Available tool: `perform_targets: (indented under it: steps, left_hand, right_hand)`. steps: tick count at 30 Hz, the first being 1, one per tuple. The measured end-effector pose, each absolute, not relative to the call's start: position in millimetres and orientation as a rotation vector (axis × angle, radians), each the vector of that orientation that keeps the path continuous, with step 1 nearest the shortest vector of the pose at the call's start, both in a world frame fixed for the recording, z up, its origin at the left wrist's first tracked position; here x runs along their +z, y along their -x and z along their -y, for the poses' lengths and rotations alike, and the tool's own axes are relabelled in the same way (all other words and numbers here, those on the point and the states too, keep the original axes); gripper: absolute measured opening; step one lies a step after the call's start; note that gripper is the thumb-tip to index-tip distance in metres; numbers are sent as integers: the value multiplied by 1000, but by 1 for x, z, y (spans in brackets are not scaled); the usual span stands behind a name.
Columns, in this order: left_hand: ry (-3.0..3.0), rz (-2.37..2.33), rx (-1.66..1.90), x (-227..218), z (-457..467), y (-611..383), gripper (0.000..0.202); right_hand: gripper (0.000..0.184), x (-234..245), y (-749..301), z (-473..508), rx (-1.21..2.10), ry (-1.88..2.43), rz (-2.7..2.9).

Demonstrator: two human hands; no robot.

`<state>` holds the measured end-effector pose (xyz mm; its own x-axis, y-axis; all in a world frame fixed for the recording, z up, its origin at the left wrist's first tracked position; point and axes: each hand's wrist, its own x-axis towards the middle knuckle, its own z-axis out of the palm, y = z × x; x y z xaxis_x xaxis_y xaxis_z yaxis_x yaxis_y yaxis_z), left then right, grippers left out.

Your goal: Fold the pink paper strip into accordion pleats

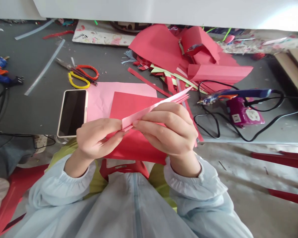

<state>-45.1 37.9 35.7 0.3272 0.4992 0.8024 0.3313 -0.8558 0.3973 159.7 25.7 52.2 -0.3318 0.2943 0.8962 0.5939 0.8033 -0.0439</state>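
Both hands hold a folded strip of pink paper above the table's near edge. My left hand pinches its lower left end between thumb and fingers. My right hand is closed around the strip's middle from the right, and the strip's far end sticks out up and to the right. Under the hands lie a red sheet and a pale pink sheet, flat on the grey table.
A phone lies face up left of the sheets, with red and yellow scissors behind it. Red paper scraps pile at the back. A glue gun and purple socket with black cables sit right; another glue gun far left.
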Motion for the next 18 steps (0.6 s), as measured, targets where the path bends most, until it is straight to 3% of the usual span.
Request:
perform_targets:
  steps: [11, 18]
  left_hand:
    - [-2492, -976, 1547, 35, -33, 44, 5]
    - [-2501, -1005, 1537, 37, -32, 42, 9]
  right_hand:
    - [12, 53, -156, -25, -327, 686, 1925]
    - [13, 53, -153, -23, -462, 701, 1959]
